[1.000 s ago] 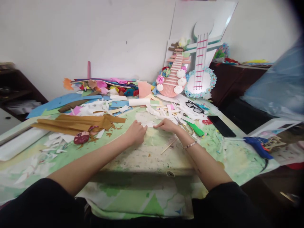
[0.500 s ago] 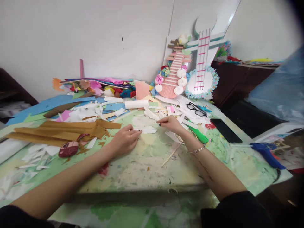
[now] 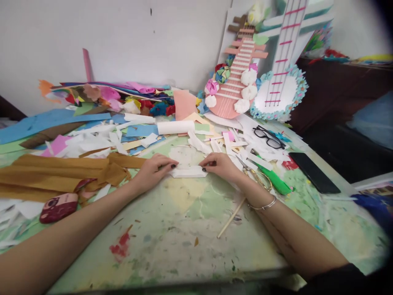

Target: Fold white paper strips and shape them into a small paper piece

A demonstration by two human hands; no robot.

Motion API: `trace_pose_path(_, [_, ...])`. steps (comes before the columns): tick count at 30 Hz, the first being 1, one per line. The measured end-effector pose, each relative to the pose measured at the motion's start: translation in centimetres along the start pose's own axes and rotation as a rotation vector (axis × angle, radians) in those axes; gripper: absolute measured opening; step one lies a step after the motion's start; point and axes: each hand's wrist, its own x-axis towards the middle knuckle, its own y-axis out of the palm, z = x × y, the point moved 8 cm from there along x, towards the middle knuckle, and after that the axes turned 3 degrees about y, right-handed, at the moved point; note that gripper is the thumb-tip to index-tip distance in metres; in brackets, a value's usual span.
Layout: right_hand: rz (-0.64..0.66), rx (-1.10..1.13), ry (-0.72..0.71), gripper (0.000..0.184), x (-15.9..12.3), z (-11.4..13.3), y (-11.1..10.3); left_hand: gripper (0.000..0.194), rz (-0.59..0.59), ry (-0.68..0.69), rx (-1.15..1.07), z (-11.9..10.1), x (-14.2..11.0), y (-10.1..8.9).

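Plain pale wall [image 3: 123, 53] stands behind a paint-stained table [image 3: 168, 233]; toward its left side spreads brown paper [image 3: 61, 168], a rounded dark red item [image 3: 58, 208] just in front, then the left hand [image 3: 156, 170], thumb and finger pinching one end of a folded white paper strip [image 3: 188, 173] that lies mid-table, well back from the near edge, and the right hand [image 3: 219, 166], pinching the strip's other end, with a thin stick [image 3: 231, 218] nearer the front edge, gold-handled scissors [image 3: 254, 173] by the wrist, black-framed glasses [image 3: 266, 138] farther back, and a black phone [image 3: 315, 172] near the right edge
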Motion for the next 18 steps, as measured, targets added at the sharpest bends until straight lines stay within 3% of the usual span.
trace_pose_path(8, [-0.022, 0.052, -0.081, 0.020, -0.6, 0.8, 0.1, 0.020, 0.063, 0.094, -0.009, -1.3, 0.1, 0.4])
trace_pose_path(15, [0.065, -0.002, -0.177, 0.031, -1.2, 1.5, 0.2, 0.016, -0.014, 0.190, 0.034, -2.1, -0.1, 0.4])
trace_pose_path(18, [0.099, -0.042, -0.201, 0.028, -1.6, 2.0, 0.1, 0.016, -0.038, 0.227, 0.038, -2.6, -0.2, 0.3])
